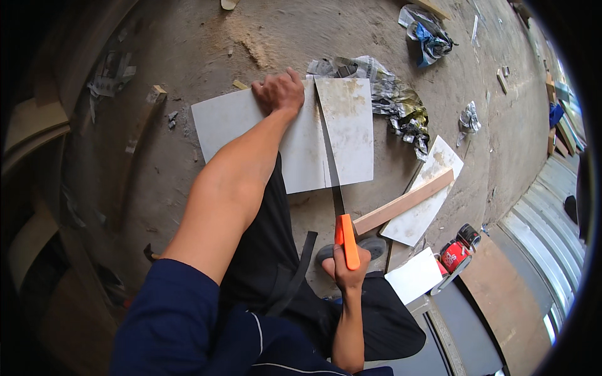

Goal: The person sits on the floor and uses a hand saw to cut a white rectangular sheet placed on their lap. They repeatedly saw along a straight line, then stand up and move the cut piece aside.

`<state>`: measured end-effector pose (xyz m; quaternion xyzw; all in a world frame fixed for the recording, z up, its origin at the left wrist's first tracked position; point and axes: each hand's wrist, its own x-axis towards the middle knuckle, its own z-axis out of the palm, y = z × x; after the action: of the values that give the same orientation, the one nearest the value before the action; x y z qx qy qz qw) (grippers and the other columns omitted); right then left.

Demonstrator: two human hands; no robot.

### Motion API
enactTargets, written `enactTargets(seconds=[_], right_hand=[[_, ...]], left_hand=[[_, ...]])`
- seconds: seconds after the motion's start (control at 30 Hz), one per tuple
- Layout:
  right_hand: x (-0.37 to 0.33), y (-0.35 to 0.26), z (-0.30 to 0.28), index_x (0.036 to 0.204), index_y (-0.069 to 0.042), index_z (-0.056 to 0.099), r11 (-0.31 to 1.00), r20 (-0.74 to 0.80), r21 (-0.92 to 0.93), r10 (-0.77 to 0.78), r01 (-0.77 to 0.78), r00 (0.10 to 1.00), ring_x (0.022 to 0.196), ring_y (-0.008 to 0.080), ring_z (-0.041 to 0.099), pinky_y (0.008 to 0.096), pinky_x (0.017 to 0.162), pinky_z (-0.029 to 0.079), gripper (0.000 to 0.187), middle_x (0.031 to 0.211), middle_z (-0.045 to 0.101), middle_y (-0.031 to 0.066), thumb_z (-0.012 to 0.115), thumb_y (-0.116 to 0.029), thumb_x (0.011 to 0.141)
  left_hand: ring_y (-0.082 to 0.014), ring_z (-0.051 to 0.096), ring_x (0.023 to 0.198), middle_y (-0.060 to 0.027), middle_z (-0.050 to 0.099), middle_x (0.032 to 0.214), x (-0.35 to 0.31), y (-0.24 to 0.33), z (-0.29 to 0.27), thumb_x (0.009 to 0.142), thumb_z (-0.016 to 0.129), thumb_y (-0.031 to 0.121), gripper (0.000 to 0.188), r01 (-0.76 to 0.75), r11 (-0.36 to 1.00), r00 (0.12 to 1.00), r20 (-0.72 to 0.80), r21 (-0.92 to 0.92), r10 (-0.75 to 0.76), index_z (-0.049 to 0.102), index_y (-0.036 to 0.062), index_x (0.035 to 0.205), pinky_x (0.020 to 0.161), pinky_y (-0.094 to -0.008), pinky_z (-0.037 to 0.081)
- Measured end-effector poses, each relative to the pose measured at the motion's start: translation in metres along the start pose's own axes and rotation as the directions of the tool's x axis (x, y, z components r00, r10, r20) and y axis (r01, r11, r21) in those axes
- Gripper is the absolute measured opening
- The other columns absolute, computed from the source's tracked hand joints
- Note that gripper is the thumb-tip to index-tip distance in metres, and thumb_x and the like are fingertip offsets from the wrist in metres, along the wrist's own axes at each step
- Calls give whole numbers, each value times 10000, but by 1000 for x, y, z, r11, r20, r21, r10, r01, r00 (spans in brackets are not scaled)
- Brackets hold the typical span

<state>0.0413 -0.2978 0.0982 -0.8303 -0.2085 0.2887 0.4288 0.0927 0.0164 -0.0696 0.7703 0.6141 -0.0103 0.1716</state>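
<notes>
A white board with brown stains on its right part lies across the middle. My left hand presses on its far edge, fingers curled over that edge. My right hand grips the orange handle of a handsaw nearer to me. The saw's dark blade runs away from me over the board, right of my left hand, its tip near the far edge. A thin line shows on the board just left of the blade. Whether the teeth are in a cut, I cannot tell.
Crumpled newspaper lies beyond the board's right side. A wooden strip rests across another white piece at right. Nearer stand a small white panel and a red tool. Sawdust covers the far floor; a wooden beam is at left.
</notes>
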Motion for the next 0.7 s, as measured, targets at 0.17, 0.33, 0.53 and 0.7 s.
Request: enactTargets(seconds=[0.17, 0.33, 0.53, 0.7], right_hand=[[91, 4, 58, 652, 17, 510, 998, -4, 39, 44, -44, 999, 457, 148, 390, 329, 461, 354, 264, 513, 420, 101, 652, -126, 823], [24, 3, 22, 672, 22, 542, 998, -16, 35, 57, -57, 998, 455, 144, 445, 325, 464, 368, 197, 512, 455, 107, 642, -81, 807], [89, 7, 56, 660, 28, 515, 1000, 2, -12, -6, 6, 1000, 446, 162, 444, 326, 463, 372, 210, 515, 464, 122, 633, -73, 801], [67, 5, 38, 671, 31, 534, 1000, 4, 11, 19, -19, 1000, 441, 174, 441, 326, 473, 382, 197, 518, 469, 125, 642, -74, 798]], left_hand=[[-252, 623, 910, -176, 696, 839, -2, -1, -2, 970, 313, 401, 598, -65, 995, 998, 13, -79, 66, 745, 44, 760, 924, -393, 323], [-245, 626, 907, -171, 697, 845, -1, -2, -5, 970, 318, 401, 600, -13, 1000, 999, 29, -22, 14, 738, 39, 743, 926, -397, 322], [-252, 625, 907, -181, 694, 834, -1, 0, -1, 974, 308, 412, 611, -63, 997, 998, 17, -49, 64, 738, 38, 754, 935, -405, 318], [-220, 635, 848, -102, 701, 751, -1, -4, 0, 975, 334, 353, 552, -46, 999, 999, -15, 2, 46, 729, 82, 701, 892, -393, 322]])
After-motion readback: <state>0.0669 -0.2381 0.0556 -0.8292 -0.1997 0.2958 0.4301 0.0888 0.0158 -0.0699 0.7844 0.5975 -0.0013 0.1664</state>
